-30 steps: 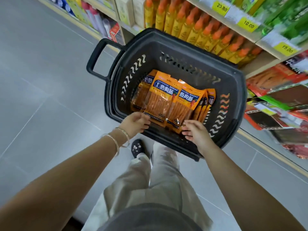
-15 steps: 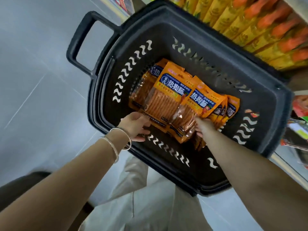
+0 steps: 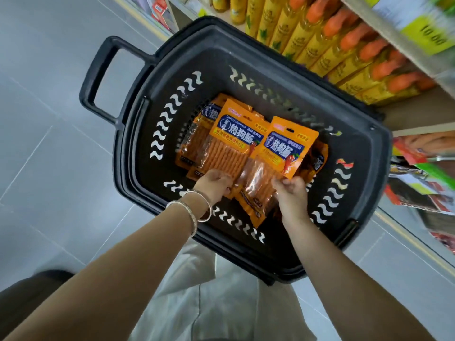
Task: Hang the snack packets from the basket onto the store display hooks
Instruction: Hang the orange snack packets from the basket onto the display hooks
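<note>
A black plastic basket (image 3: 362,148) stands on the floor and holds several orange snack packets with blue labels. My left hand (image 3: 213,182), with bracelets on the wrist, grips the bottom edge of one packet (image 3: 231,148) lying on the pile. My right hand (image 3: 290,193) pinches the lower edge of a second packet (image 3: 283,153), which is lifted and tilted above the others. More packets (image 3: 317,161) lie partly hidden under it at the right. No display hooks show clearly.
A shelf of yellow bottles with orange caps (image 3: 344,45) runs behind the basket, with a yellow price tag (image 3: 430,35). Hanging snack packs (image 3: 423,178) fill the rack at right. The basket handle (image 3: 98,80) sticks out left over grey floor tiles. My legs are below.
The camera has leaned closer over the basket. Both hands have gone from the basket's near rim into the pile, and my right hand has raised one packet off the others.
</note>
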The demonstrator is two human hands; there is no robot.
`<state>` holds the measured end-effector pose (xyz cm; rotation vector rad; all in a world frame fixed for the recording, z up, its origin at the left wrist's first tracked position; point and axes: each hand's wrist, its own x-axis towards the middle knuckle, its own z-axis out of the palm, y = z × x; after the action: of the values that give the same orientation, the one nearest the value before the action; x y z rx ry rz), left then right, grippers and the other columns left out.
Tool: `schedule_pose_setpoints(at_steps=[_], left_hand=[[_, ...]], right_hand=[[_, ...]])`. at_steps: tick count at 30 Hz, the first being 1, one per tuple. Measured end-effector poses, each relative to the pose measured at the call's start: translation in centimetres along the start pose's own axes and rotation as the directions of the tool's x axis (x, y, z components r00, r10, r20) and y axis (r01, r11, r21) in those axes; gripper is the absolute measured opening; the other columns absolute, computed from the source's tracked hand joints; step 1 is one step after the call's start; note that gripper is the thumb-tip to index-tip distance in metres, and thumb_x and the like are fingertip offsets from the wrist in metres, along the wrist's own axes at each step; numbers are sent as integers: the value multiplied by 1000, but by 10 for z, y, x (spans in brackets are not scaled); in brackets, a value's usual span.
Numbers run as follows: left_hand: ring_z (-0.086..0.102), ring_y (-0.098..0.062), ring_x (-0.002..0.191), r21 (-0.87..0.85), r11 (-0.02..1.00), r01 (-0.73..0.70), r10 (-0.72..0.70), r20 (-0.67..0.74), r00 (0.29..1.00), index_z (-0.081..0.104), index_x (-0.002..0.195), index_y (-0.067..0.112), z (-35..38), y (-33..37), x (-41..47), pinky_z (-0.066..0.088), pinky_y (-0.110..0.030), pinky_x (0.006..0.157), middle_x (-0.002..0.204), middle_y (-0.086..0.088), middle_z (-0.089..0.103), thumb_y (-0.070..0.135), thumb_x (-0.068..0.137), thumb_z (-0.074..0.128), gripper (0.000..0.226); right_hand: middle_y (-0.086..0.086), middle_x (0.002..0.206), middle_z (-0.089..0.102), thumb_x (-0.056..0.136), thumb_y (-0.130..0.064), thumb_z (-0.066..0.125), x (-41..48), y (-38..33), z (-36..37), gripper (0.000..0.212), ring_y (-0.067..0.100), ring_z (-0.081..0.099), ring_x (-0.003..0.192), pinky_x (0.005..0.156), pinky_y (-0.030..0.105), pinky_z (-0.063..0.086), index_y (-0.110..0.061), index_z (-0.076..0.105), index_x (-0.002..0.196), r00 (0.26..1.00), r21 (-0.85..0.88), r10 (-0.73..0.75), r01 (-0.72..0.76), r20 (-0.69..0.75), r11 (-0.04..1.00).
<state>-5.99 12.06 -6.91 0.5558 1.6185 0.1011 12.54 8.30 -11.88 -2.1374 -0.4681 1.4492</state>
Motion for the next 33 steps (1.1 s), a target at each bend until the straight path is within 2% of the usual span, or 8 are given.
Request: schedule_pose_setpoints(at_steps=[6, 11, 18, 20, 24, 27, 31, 33], left_hand=[[60, -23, 105, 21, 999, -38, 39, -39, 998, 55, 112, 18, -3, -3, -1, 45, -41, 98, 115, -5, 63, 42, 86, 60, 36], [66, -17, 90, -28, 999, -41, 42, 37, 998, 62, 107, 25, -14, 7, 4, 52, -32, 80, 104, 1, 68, 47, 75, 72, 40], [64, -24, 93, 17, 1000, -12, 15, -181, 983, 62, 101, 19, -29, -6, 24, 52, -37, 84, 98, -4, 67, 33, 87, 62, 20], [64, -25, 88, -13, 1000, 25, -28, -235, 972, 61, 109, 13, -34, -11, 30, 52, -39, 84, 97, -6, 67, 32, 87, 62, 29], [65, -24, 76, -46, 998, 48, -59, -274, 960, 61, 107, 11, -39, -18, 41, 55, -37, 73, 89, -7, 67, 30, 88, 61, 27], [65, -26, 83, -45, 997, 65, -76, -292, 953, 58, 106, 18, -44, -21, 48, 56, -42, 77, 94, -5, 66, 34, 87, 62, 25], [62, -13, 74, -4, 999, 50, -49, -280, 959, 57, 106, 22, -49, -23, 57, 47, -24, 55, 86, 5, 64, 38, 87, 62, 25], [64, -17, 80, 11, 999, 46, -42, -276, 960, 58, 107, 20, -52, -21, 60, 52, -29, 63, 92, 1, 66, 39, 86, 62, 28]], right_hand=[[-6, 103, 71, 89, -17, 63, -30, -26, -33, 22, 16, 66, 102, 83, 34, 54, -22, 59, 110, 977, 347, -127, 60, 174, 936], [-2, 110, 66, 91, -18, 60, -31, -25, -17, 20, 16, 65, 102, 80, 32, 55, -26, 60, 109, 918, 228, 3, -102, 398, 968], [-8, 90, 54, 93, -18, 50, 23, 0, -18, 12, 12, 54, 83, 75, 24, 43, -25, 52, 102, 1000, -116, -5, 5, -2, 993], [-1, 104, 56, 94, -19, 49, 40, 5, -23, 24, 17, 56, 96, 83, 30, 45, -19, 54, 118, 997, -227, 13, -29, -74, 973], [8, 127, 59, 96, -22, 50, 66, 14, -17, 35, 23, 55, 117, 100, 35, 42, -12, 54, 129, 999, -374, 36, -38, -10, 926], [8, 129, 58, 95, -30, 53, 79, 17, 2, 41, 24, 54, 118, 99, 34, 40, -12, 50, 132, 998, -439, 63, -45, 26, 898], [10, 126, 57, 92, -39, 55, 95, 19, 25, 51, 33, 54, 117, 94, 40, 43, -11, 44, 133, 991, -560, 134, -124, -24, 819], [9, 114, 60, 92, -35, 57, 102, 19, 30, 39, 32, 58, 107, 86, 35, 44, -11, 50, 122, 984, -543, 159, -179, -84, 821]])
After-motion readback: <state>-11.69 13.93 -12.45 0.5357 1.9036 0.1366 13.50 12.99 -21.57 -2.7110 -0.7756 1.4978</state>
